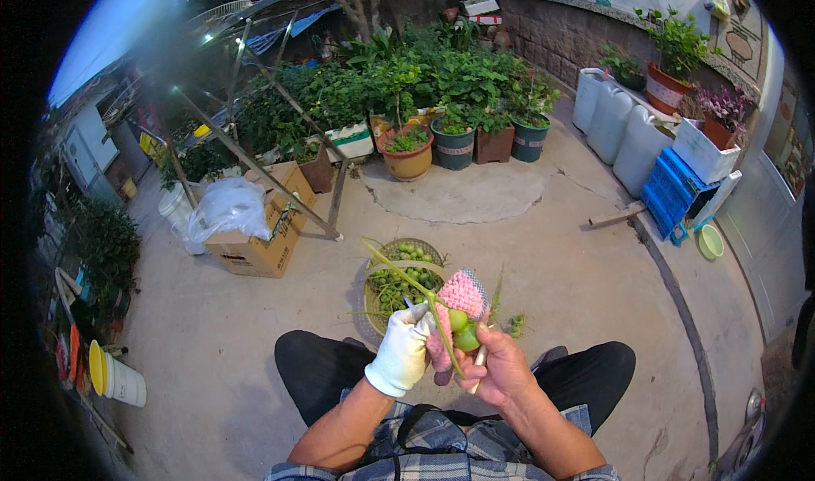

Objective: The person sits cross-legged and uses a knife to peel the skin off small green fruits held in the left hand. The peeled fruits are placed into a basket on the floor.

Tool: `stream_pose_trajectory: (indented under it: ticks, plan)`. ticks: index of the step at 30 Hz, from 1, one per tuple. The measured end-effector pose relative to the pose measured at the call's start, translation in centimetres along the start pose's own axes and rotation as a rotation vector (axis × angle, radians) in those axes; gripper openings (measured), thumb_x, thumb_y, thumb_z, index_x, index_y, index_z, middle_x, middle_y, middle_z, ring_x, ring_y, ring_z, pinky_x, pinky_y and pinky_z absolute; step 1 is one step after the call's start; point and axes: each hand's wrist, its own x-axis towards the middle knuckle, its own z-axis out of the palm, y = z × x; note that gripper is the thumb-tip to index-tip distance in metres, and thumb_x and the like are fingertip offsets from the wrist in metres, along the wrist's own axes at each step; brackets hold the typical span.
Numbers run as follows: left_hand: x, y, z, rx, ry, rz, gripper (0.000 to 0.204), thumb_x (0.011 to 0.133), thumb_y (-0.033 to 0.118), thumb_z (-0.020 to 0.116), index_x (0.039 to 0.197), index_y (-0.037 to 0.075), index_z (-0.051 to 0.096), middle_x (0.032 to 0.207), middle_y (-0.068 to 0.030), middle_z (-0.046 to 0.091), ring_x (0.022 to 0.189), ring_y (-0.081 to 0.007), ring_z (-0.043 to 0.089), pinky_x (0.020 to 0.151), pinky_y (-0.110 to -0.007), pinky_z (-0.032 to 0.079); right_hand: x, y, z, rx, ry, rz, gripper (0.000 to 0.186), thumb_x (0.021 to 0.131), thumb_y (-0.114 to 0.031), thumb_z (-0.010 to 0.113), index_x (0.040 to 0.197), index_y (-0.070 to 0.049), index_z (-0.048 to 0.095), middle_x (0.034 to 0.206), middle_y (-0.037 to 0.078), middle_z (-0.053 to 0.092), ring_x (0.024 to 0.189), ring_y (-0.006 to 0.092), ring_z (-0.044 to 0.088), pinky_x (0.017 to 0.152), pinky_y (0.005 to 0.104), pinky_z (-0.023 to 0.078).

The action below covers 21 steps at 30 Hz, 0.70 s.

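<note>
green fruit (463,328) on stalk, gripped in bare right hand (501,366)

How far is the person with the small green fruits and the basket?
Done: the basket on the ground already holds many small green fruits. In hand: the bare right hand holds two green fruits on a long stem, against a pink cloth; the gloved left hand works beside them. What is left cannot be judged; no unpicked heap is clearly visible.

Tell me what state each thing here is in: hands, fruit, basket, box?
Left hand: white-gloved, gripping a long green stem.
Right hand: bare, closed on green fruit and a pink knitted cloth.
Basket: holds green fruit.
Cardboard box: open, white plastic bag on top.
</note>
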Motion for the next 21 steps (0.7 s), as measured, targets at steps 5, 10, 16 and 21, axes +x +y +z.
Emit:
stream_pose_trajectory:
  ticks: [5, 10, 16, 21]
  plan:
    - [2.5, -1.3, -2.1, -0.463, 0.118, -0.106, 0.021, 0.103, 0.017, 0.06, 0.114, 0.0, 0.066, 0.107, -0.009, 0.071, 0.095, -0.0205, 0.069, 0.084, -0.035, 0.058, 0.0, 0.9, -1.1, 0.177, -0.26, 0.098, 0.058, 0.096, -0.049, 0.065, 0.136, -0.009, 0.057, 0.086, 0.006, 0.065, 0.053, 0.005, 0.043, 0.05, 0.0237, 0.036]
    - [5.5, -3.4, -7.5, -0.174, 0.455, -0.048, 0.025, 0.102, 0.02, 0.061, 0.102, -0.003, 0.067, 0.097, -0.0142, 0.072, 0.085, -0.027, 0.07, 0.08, -0.042, 0.059, -0.7, 0.0, -4.5, 0.19, 0.012, 0.003, 0.05, 0.091, -0.053, 0.071, 0.119, -0.012, 0.065, 0.086, 0.008, 0.065, 0.052, 0.0055, 0.044, 0.052, 0.0263, 0.039]
    - [8.0, -3.7, -16.9, -0.055, 0.895, -0.161, 0.028, 0.099, 0.029, 0.062, 0.092, 0.002, 0.066, 0.088, -0.0145, 0.069, 0.074, -0.0263, 0.063, 0.067, -0.046, 0.051, -2.8, -0.7, -8.7, 0.138, 0.124, -0.109, 0.042, 0.091, -0.048, 0.071, 0.112, -0.011, 0.066, 0.084, 0.008, 0.064, 0.054, 0.0073, 0.046, 0.05, 0.0262, 0.037]
    - [8.7, -5.1, -20.9, 0.096, 0.775, -0.301, 0.023, 0.094, 0.023, 0.065, 0.094, 0.001, 0.067, 0.09, -0.0159, 0.07, 0.077, -0.0265, 0.064, 0.066, -0.045, 0.051, -3.3, 0.2, -10.0, 0.037, 0.217, -0.123, 0.043, 0.088, -0.044, 0.074, 0.109, -0.008, 0.065, 0.083, 0.008, 0.064, 0.055, 0.008, 0.044, 0.05, 0.0272, 0.039]
